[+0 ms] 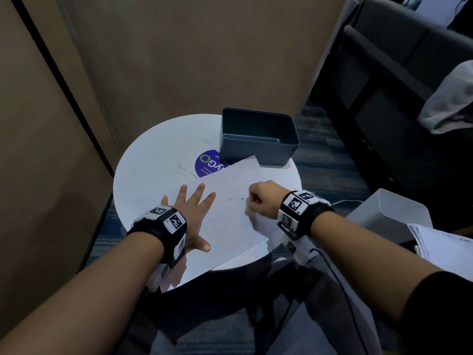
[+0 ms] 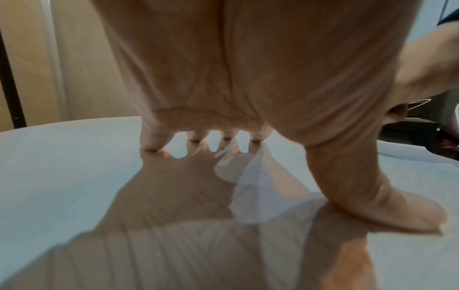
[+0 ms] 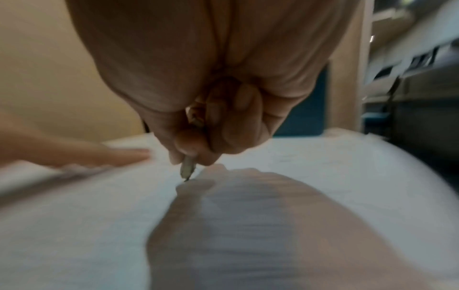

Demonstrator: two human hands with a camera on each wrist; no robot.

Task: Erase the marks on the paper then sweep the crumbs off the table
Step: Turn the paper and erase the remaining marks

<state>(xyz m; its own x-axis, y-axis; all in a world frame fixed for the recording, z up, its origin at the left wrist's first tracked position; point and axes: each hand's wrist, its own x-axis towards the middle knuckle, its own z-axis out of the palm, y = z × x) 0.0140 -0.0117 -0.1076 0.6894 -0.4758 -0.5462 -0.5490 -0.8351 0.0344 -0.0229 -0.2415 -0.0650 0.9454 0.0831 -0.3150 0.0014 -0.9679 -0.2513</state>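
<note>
A white sheet of paper [image 1: 230,219] lies askew on the round white table [image 1: 153,162], with a few small dark marks [image 1: 242,199] near its middle. My left hand [image 1: 192,213] lies flat with fingers spread, pressing the sheet's left edge; the left wrist view shows its fingertips [image 2: 154,141] and thumb down on the surface. My right hand [image 1: 261,198] is curled into a fist at the sheet's right side. In the right wrist view it [image 3: 223,88] pinches a thin pale eraser [image 3: 188,169] whose dark tip touches the paper [image 3: 323,166]. No crumbs can be made out.
A dark grey open bin [image 1: 258,139] stands at the table's far edge, touching the paper's far corner. A purple round sticker [image 1: 206,162] shows on the tabletop. A white box [image 1: 389,213] and a stack of papers [image 1: 440,244] sit right of the table. Brown panels stand behind.
</note>
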